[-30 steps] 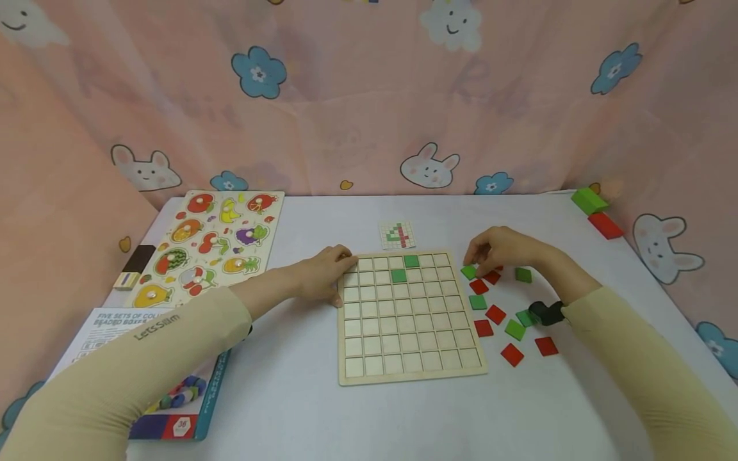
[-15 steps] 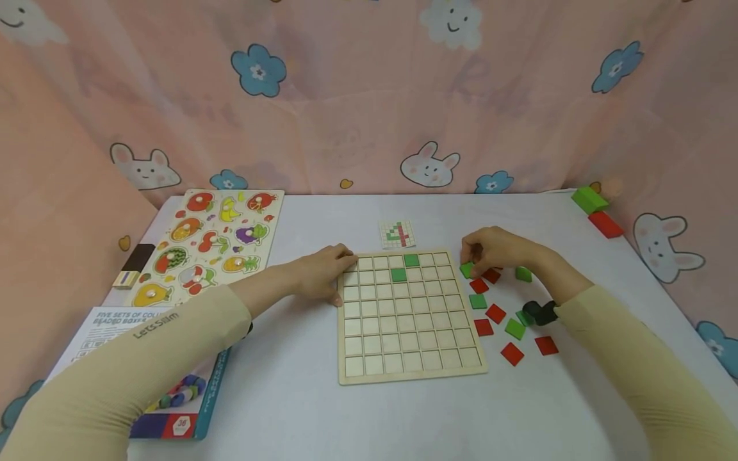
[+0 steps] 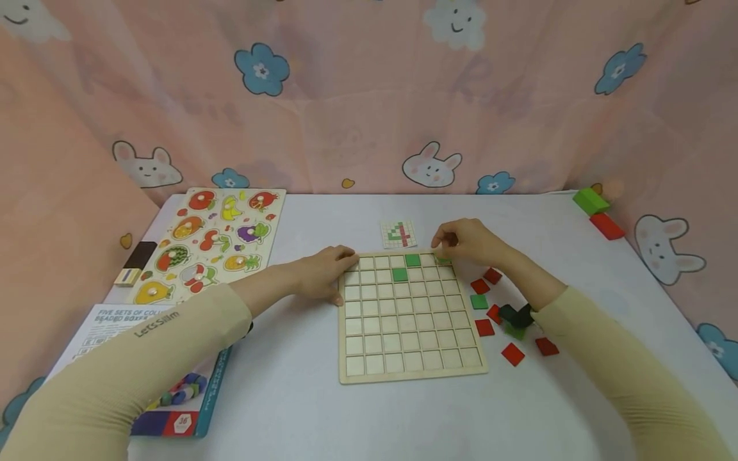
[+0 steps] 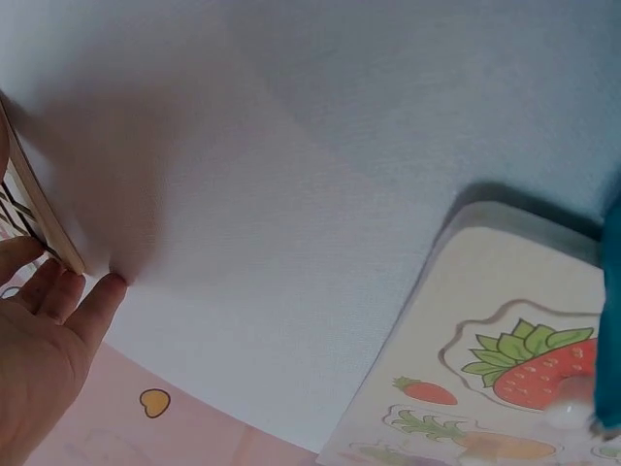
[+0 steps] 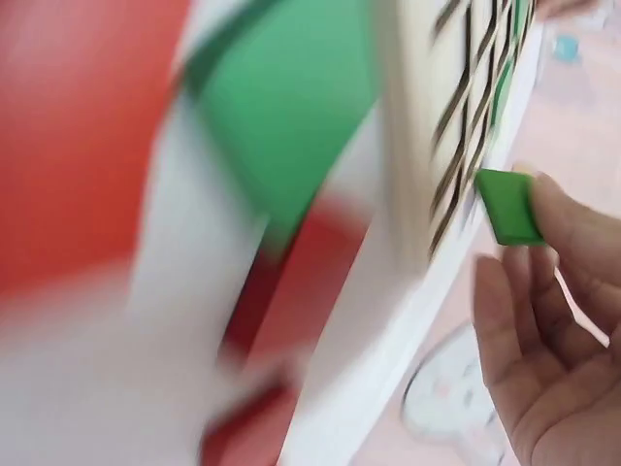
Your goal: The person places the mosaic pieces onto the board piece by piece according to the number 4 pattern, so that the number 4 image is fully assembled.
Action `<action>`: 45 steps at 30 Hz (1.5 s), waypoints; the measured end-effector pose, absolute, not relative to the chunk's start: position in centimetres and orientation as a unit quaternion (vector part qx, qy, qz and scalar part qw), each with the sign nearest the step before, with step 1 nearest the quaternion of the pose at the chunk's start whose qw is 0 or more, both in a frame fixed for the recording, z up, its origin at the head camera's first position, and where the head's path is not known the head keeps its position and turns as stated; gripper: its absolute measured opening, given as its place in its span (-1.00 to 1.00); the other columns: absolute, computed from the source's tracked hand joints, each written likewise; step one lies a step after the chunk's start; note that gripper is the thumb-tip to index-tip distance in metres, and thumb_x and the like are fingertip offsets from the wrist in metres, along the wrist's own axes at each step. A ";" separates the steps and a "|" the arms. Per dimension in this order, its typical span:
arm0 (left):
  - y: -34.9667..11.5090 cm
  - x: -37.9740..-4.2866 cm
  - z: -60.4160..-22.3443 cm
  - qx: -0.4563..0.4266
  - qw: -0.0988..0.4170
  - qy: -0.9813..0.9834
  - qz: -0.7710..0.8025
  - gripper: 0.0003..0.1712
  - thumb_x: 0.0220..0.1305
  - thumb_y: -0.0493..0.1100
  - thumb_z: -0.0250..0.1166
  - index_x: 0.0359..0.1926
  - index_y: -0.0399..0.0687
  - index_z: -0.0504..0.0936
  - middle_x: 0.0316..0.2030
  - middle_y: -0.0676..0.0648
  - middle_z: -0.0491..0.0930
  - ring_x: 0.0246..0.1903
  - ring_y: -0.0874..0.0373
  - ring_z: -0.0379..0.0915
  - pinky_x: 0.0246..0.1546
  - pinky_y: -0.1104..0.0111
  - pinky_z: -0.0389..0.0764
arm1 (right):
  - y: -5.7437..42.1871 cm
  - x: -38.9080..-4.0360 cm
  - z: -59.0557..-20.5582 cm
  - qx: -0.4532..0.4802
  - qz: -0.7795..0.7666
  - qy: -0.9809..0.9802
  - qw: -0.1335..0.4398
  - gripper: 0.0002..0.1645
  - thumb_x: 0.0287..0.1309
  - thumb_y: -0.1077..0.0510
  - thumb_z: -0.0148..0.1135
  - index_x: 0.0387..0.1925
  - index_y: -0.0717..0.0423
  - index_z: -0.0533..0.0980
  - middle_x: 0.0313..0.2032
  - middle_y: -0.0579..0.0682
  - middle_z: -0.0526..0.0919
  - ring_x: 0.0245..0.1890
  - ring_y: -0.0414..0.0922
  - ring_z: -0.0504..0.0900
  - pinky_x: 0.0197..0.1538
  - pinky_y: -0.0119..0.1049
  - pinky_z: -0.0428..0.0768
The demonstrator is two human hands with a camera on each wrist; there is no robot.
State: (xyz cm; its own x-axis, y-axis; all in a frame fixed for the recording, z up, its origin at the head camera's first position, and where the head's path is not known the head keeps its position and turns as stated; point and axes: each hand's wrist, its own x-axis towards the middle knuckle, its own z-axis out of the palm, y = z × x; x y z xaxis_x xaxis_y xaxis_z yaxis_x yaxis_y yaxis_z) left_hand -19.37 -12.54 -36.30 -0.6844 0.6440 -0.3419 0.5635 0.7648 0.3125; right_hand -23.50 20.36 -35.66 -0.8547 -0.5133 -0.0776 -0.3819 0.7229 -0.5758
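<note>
Lying at centre frame is the wooden grid board (image 3: 412, 320), loose tiles (image 3: 512, 354) to its right. My left hand (image 3: 321, 274), fingers loosely extended, touches the board's upper-left edge; my right hand (image 3: 471, 239) pinches a green tile (image 5: 511, 208) over its upper-right corner. Beyond lies a pattern card (image 3: 398, 234).

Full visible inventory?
Grid board: 1, tan, centre
Set tiles: 2, green, on board
Held tile: 1, green, right grip
Loose tiles: 6 red, 2 green visible, board's right
Card: 1, multicoloured, behind board
Fruit puzzle: 1, multicoloured, left
Printed pack: 1, multicoloured, near-left
Blocks: 2, green, red, far right
Oblongs: 2, dark, cream, left
Table: 1, white, beneath
Curtain: 1, pink, behind
Sleeves: 2, beige, arms
Left grip: 1, board's left edge
Right grip: 1, holding tile
</note>
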 end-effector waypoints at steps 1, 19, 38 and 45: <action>-12.6 -19.4 -36.3 0.331 0.220 0.913 0.090 0.08 0.19 0.05 0.40 0.53 -0.27 0.02 0.52 -0.26 0.03 0.50 -0.15 0.02 0.51 0.05 0.18 | 19.6 -23.3 -35.7 -0.245 -0.288 0.918 0.116 -0.90 0.17 0.23 0.33 -0.25 0.14 0.66 -0.46 -0.01 0.56 -0.39 -0.13 0.45 -0.28 -0.34 0.43; -12.6 -19.4 -36.0 0.328 0.233 0.911 0.093 0.09 0.21 0.05 0.39 0.54 -0.25 -0.02 0.54 -0.25 -0.01 0.53 -0.15 -0.06 0.54 0.04 0.11 | 11.5 -19.9 -36.3 -0.326 -0.284 0.887 0.161 -0.96 0.11 0.25 0.40 -0.38 0.08 0.66 -0.41 -0.05 0.72 -0.40 -0.24 0.60 -0.26 -0.41 0.59; -12.2 -19.3 -36.0 0.331 0.228 0.912 0.080 0.08 0.21 0.04 0.39 0.53 -0.27 0.00 0.52 -0.28 0.02 0.51 -0.16 -0.01 0.52 0.05 0.15 | 16.5 -20.6 -35.6 -0.319 -0.260 0.899 0.150 -0.85 0.18 0.21 0.33 -0.19 0.06 0.68 -0.39 -0.06 0.67 -0.36 -0.18 0.54 -0.22 -0.33 0.54; -12.2 -19.3 -36.1 0.328 0.226 0.914 0.079 0.08 0.20 0.04 0.39 0.53 -0.27 0.00 0.53 -0.28 0.01 0.51 -0.17 -0.01 0.52 0.05 0.14 | 23.4 -21.8 -35.7 -0.263 -0.270 0.909 0.178 -0.88 0.14 0.20 0.37 -0.25 -0.02 0.69 -0.37 -0.08 0.68 -0.29 -0.15 0.55 -0.20 -0.35 0.57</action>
